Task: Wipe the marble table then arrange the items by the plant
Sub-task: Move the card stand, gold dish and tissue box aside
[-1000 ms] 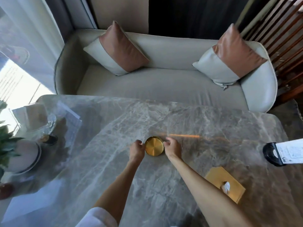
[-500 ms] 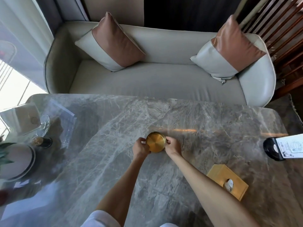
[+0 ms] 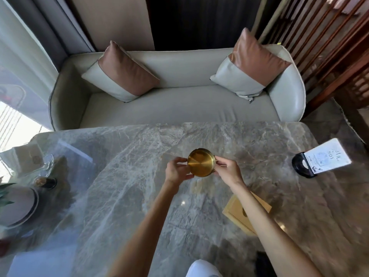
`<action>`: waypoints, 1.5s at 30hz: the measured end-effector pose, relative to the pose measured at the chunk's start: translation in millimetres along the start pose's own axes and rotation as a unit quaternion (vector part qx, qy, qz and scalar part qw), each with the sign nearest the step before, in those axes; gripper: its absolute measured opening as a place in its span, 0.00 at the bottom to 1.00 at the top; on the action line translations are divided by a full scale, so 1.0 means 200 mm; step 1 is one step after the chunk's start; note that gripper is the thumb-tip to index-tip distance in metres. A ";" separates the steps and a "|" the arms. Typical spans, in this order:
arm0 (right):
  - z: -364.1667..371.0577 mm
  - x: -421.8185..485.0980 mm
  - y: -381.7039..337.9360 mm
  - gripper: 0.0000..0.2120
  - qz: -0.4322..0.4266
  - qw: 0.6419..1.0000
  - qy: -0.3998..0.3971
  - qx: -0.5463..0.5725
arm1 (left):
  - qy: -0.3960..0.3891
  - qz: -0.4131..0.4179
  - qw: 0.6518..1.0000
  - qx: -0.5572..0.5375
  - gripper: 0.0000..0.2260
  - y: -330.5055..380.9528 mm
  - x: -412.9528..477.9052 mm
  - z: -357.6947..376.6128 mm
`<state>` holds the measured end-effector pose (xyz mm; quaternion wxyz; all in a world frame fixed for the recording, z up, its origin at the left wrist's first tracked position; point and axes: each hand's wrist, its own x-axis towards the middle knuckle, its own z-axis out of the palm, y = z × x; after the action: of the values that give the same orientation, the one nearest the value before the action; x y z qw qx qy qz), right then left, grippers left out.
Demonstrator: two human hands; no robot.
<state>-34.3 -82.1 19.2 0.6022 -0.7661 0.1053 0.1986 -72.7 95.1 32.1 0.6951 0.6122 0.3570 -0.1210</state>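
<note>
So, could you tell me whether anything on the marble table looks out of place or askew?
Nothing looks spilled or damaged. The yellow tissue box sits skewed to the edges of the table, and the card stand stands at the far right end, both away from the plant pot at the left.

Round brass dish [image 3: 201, 162], tilted, gripped between left hand [image 3: 176, 172] and right hand [image 3: 227, 171] over grey marble table [image 3: 129, 176].

One printed thing shows: a white card [image 3: 327, 154] standing in a black holder [image 3: 301, 165] on the counter [image 3: 139, 196], well to the right of the right hand [image 3: 227, 170]. It carries a few lines of print and a round emblem, seen upside down and too blurred to read.
</note>
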 end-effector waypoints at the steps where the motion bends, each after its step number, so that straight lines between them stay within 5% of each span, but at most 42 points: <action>1: -0.07 -0.04 0.03 0.16 0.002 1.000 0.003 0.009 | -0.006 -0.002 1.000 -0.001 0.12 -0.02 -0.05 0.06; 15: -1.33 -0.31 0.55 0.17 0.098 0.977 0.145 0.122 | -0.116 -0.035 0.987 0.105 0.14 -0.35 -0.29 1.38; 22: -1.81 -0.31 0.93 0.09 0.183 0.955 0.208 0.106 | -0.110 -0.097 0.971 0.187 0.11 -0.75 -0.27 1.98; 28: -1.94 -0.25 1.34 0.06 0.209 0.962 0.174 0.024 | -0.084 -0.146 0.964 0.205 0.11 -0.99 -0.31 2.12; 41: -1.94 -0.34 1.24 0.19 0.259 0.948 0.181 0.047 | -0.114 -0.167 0.957 0.209 0.16 -1.15 -0.31 2.09; 45: -1.95 -0.37 1.22 0.25 0.237 0.957 0.120 -0.114 | -0.163 -0.110 0.937 0.290 0.26 -1.09 -0.35 2.02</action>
<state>-129.5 -526.0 -86.5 0.4295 -0.8007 0.3323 0.2529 -114.7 -350.3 -91.0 0.5185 0.7161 0.2535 -0.3926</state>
